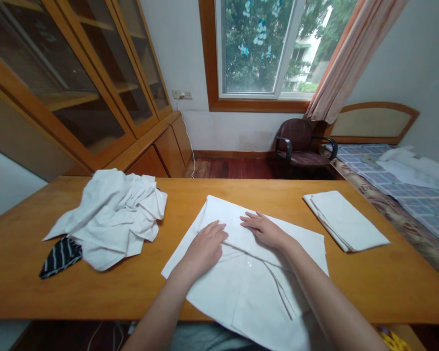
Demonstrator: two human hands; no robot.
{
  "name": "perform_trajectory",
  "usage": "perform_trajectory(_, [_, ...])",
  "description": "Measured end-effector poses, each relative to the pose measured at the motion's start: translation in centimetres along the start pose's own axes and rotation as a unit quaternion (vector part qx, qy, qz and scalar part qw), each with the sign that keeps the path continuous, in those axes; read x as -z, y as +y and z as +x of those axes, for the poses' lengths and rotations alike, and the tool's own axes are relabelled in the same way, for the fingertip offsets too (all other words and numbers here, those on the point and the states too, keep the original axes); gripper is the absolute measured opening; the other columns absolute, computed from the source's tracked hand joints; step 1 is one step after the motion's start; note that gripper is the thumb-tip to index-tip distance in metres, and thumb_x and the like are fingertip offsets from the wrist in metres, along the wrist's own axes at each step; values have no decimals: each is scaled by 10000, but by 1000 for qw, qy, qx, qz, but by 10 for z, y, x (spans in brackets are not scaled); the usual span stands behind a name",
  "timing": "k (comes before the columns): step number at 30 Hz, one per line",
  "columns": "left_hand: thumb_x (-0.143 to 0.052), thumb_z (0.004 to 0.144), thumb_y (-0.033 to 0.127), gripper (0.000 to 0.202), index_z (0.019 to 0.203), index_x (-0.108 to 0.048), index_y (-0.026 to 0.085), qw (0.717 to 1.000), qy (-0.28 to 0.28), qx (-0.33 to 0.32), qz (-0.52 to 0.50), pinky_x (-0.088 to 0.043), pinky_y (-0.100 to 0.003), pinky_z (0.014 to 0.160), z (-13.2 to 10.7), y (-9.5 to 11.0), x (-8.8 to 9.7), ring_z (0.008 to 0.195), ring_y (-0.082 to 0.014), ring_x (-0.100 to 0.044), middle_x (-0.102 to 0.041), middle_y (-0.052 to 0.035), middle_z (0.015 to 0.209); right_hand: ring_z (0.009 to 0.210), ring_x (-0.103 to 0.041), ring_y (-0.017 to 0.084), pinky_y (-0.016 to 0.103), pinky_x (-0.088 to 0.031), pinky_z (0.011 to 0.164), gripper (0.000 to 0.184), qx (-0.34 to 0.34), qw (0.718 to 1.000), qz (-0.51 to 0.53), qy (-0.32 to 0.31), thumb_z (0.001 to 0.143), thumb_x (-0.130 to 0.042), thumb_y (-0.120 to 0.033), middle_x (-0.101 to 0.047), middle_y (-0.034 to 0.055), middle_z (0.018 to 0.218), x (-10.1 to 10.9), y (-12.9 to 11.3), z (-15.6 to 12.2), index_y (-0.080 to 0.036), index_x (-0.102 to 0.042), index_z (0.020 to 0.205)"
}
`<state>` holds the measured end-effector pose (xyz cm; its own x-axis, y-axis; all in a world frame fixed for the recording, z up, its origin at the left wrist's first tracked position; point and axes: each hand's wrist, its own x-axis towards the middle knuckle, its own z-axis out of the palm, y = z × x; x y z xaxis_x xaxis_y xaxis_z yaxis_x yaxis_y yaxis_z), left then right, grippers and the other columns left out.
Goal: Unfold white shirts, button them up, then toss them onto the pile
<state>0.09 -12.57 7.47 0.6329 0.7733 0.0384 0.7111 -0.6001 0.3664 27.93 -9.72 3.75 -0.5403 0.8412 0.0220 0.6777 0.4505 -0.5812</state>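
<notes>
A white shirt point(252, 287) lies spread on the wooden table point(190, 195) in front of me, its lower part hanging over the near edge. A sleeve or side panel is folded across its upper part. My left hand point(205, 246) rests flat on the shirt, fingers stretched out. My right hand point(263, 229) lies flat on the folded panel just beside it, fingers extended toward the left hand. Neither hand grips anything.
A crumpled pile of white garments point(111, 214) sits at the table's left, with a dark striped cloth point(60, 256) under its near edge. A folded white stack point(346, 226) lies at the right. Behind stand a cabinet point(95, 87), a chair point(302, 144) and a bed point(406, 190).
</notes>
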Motion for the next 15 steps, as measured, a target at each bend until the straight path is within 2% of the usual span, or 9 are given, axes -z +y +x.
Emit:
perform_trajectory(3, [-499,717,34,646,1314,-587,265,998,-41,32,23,-251,-527,1206,-13,-27,0,1484,-309,-226,-419,-34,1532,1428,-380,205,531,-172,1205,392,22,1000,14,-16,968,-428,-191,-552,22,1434,-2,-13,-4,-299,-652,1270])
perform_trajectory(7, [-471,661,19,783,1387,-532,306,994,-93,54,24,-250,-527,1206,-33,-42,0,1492,-288,-215,-358,-6,1569,1423,-389,207,536,-182,1201,431,43,998,24,-29,930,-441,-151,-568,14,1417,-7,-28,-6,-311,-656,1268])
perform_trajectory(12, [-454,669,8,741,1344,-583,287,996,-73,52,19,-293,-459,1206,-55,-49,-1,1466,-237,-296,-415,3,1536,1413,-406,204,511,-219,1199,450,74,997,17,-23,907,-445,-120,-587,6,1397,-17,-39,-5,-298,-662,1258])
perform_trajectory(15, [-459,721,22,645,1299,-626,256,997,-53,58,10,-337,-436,1189,-63,-58,-3,1418,-225,-388,-500,-8,1474,1380,-453,203,490,-258,1191,428,96,995,0,10,891,-474,-114,-615,10,1367,-25,-41,-5,-285,-676,1228])
